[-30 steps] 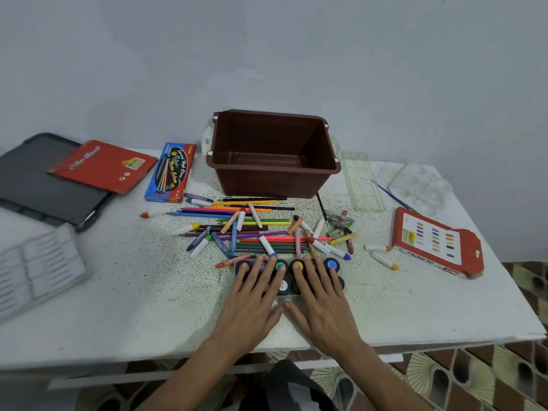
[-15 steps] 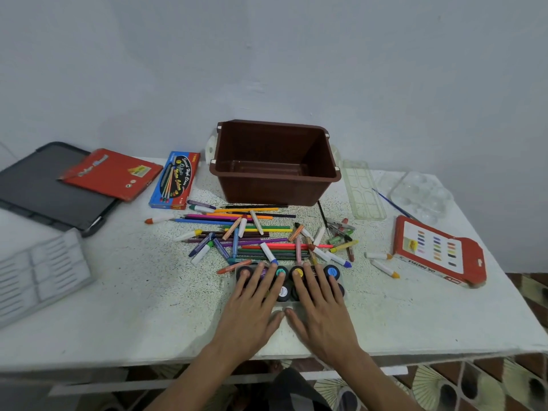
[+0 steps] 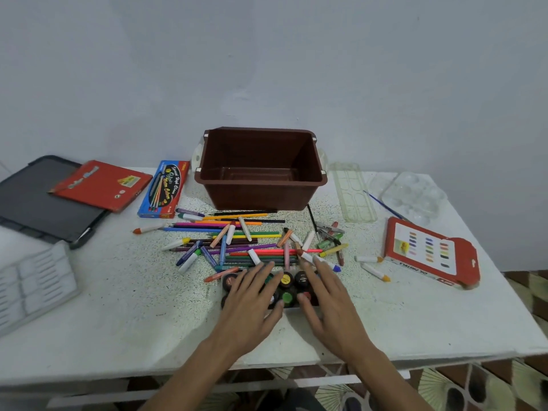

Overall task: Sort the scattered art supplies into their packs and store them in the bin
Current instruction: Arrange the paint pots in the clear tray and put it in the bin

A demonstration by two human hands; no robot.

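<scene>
A brown plastic bin (image 3: 261,191) stands empty at the back middle of the white table (image 3: 118,307). In front of it lies a scatter of coloured pencils (image 3: 237,229) and crayons (image 3: 308,256). A set of small black paint pots (image 3: 286,280) sits near the front edge. My left hand (image 3: 252,301) and my right hand (image 3: 329,295) lie flat over the pots with fingers straight and spread, a gap between them. Packs: a blue pencil box (image 3: 164,189), a red box (image 3: 102,185) and a red oil-pastel box (image 3: 430,253).
A dark tablet-like slab (image 3: 32,203) lies at the back left under the red box. A grey slotted tray (image 3: 32,277) is at the left edge. Clear plastic palettes (image 3: 353,194) (image 3: 415,194) and a thin brush (image 3: 382,204) lie at the back right.
The camera has tilted up a little. My two hands have drifted slightly apart over the paint pots, exposing more of the pots between them.
</scene>
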